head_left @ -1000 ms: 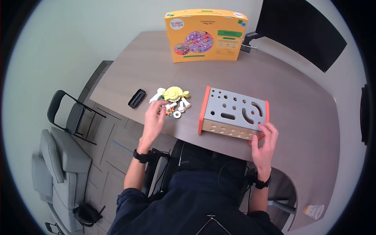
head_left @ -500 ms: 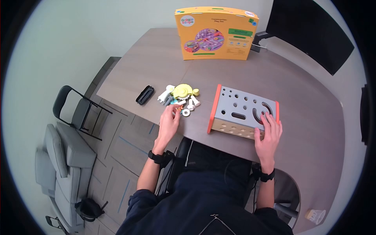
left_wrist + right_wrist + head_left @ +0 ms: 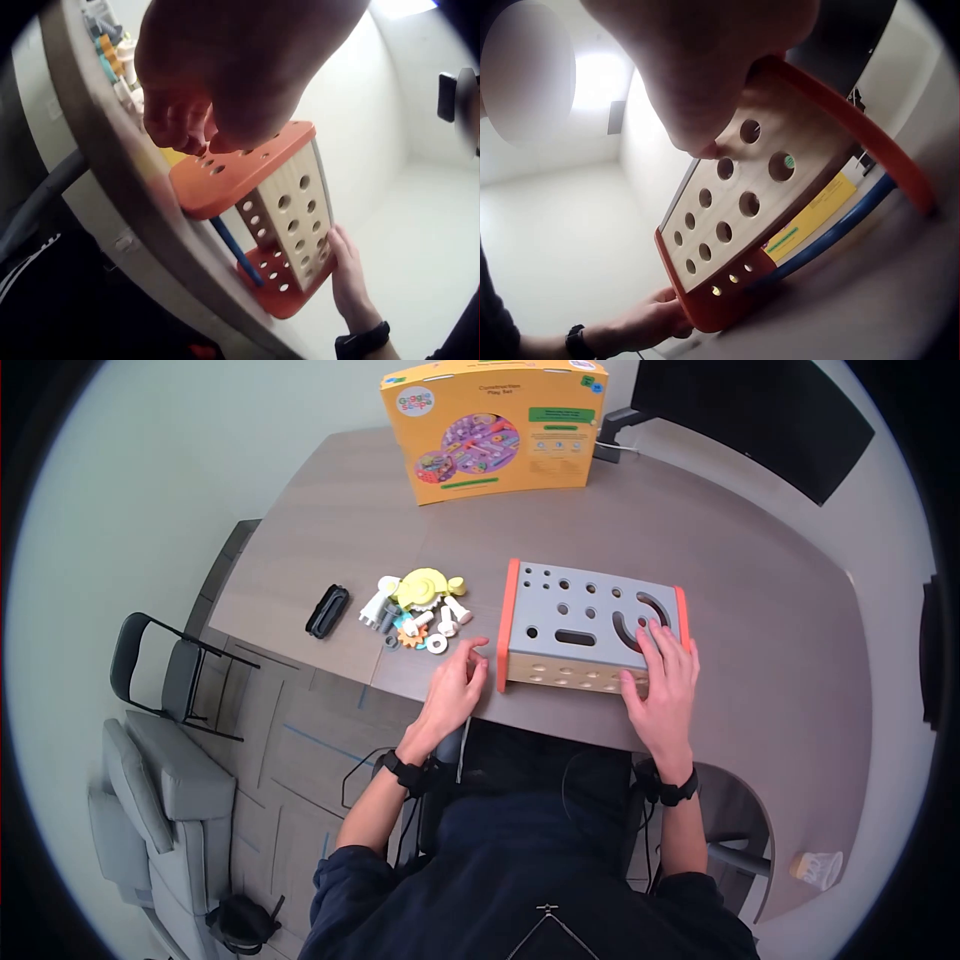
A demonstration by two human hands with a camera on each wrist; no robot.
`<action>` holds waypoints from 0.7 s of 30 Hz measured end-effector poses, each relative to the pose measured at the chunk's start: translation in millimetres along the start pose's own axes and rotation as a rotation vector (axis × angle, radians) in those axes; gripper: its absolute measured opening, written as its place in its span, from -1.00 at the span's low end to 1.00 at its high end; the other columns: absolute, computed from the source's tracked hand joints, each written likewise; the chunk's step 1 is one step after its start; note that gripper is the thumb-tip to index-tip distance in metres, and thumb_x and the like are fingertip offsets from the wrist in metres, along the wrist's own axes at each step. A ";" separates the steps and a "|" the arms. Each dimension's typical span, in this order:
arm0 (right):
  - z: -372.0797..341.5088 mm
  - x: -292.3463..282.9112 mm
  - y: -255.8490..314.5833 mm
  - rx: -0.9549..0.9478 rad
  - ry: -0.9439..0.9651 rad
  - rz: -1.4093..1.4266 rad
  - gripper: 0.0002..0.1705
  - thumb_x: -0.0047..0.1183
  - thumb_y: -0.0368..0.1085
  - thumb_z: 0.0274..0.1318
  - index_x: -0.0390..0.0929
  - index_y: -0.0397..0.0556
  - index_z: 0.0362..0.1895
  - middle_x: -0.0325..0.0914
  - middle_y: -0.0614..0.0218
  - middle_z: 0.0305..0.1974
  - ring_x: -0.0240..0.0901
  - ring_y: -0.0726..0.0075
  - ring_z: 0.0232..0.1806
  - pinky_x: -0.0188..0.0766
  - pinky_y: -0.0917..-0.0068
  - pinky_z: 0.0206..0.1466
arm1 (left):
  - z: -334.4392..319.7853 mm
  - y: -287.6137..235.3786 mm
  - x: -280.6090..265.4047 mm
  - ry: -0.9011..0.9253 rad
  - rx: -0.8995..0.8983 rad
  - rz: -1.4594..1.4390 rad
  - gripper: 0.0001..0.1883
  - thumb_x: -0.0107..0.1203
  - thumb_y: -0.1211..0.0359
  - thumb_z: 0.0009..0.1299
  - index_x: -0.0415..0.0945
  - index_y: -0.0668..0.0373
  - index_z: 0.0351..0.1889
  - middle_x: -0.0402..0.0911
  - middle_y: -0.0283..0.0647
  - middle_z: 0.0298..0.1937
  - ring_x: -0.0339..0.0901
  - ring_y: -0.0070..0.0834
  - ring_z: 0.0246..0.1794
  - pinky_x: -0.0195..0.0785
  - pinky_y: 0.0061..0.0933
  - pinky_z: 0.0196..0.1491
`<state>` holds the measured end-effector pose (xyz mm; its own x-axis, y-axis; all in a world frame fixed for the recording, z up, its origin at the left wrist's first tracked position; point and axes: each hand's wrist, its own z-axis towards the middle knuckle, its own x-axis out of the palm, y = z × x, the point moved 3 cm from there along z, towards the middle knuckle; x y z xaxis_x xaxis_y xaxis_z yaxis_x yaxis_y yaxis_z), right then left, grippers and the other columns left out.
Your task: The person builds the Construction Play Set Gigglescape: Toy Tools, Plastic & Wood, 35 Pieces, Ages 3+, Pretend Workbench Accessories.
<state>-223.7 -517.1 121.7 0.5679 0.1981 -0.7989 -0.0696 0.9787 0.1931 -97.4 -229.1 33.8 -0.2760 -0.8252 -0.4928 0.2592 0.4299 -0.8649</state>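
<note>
A toy workbench [image 3: 592, 615] has a grey holed top, a pale wooden front with round holes and orange end panels [image 3: 508, 625]. My right hand [image 3: 665, 680] rests on its right part, fingers laid over the top by the curved slots and thumb on the front panel. Beside the left end panel is my left hand [image 3: 455, 685], its fingers loosely bent with nothing showing in them. In the left wrist view the bent fingers [image 3: 176, 124] overlap that orange panel. Left of the bench lie a yellow toy part [image 3: 424, 586], white bolts [image 3: 447, 623], an orange gear [image 3: 411, 637] and a white ring nut [image 3: 436, 644].
A black case [image 3: 327, 611] lies left of the toy parts. At the back stand a yellow product box [image 3: 495, 435] and a monitor [image 3: 755, 420]. A cup [image 3: 817, 869] is at the lower right. The table's front edge runs below both hands.
My left hand has left the toy parts and moved right to the bench's left end. My right hand has shifted from the front right corner onto the top. The head view has also shifted.
</note>
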 end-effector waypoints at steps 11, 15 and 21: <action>-21.0 21.4 -3.0 -0.094 0.023 -0.078 0.19 0.58 0.00 -0.07 0.18 0.20 0.62 0.13 0.02 0.59 0.04 -0.20 0.62 0.03 -0.48 0.52 | -6.8 8.1 23.0 0.012 0.002 0.309 -0.74 0.09 0.34 0.58 0.52 0.06 0.19 0.77 -0.18 -0.20 0.71 -0.11 -0.32 0.51 -0.09 -0.27; -28.5 29.2 -10.7 -0.195 -0.024 -0.204 0.24 0.62 -0.12 -0.18 0.17 0.25 0.61 0.11 -0.02 0.58 0.05 -0.22 0.60 0.16 -0.39 0.38 | -7.2 6.0 22.8 -0.011 0.023 0.324 -0.75 0.08 0.34 0.57 0.53 0.06 0.18 0.77 -0.13 -0.22 0.72 -0.05 -0.28 0.52 -0.04 -0.25; -33.7 41.9 -17.5 -0.197 -0.088 -0.190 0.29 0.63 -0.18 -0.31 0.18 0.25 0.59 0.12 0.01 0.56 0.08 -0.18 0.56 0.17 -0.39 0.38 | -9.6 4.0 22.4 -0.054 0.105 0.347 -0.76 0.06 0.35 0.58 0.54 0.09 0.16 0.78 -0.09 -0.19 0.73 -0.02 -0.24 0.54 -0.02 -0.23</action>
<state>-226.3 -524.1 65.6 0.6542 0.0135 -0.7562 -0.1082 0.9912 -0.0760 -111.5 -242.3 18.4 -0.1067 -0.6562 -0.7471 0.4236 0.6498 -0.6312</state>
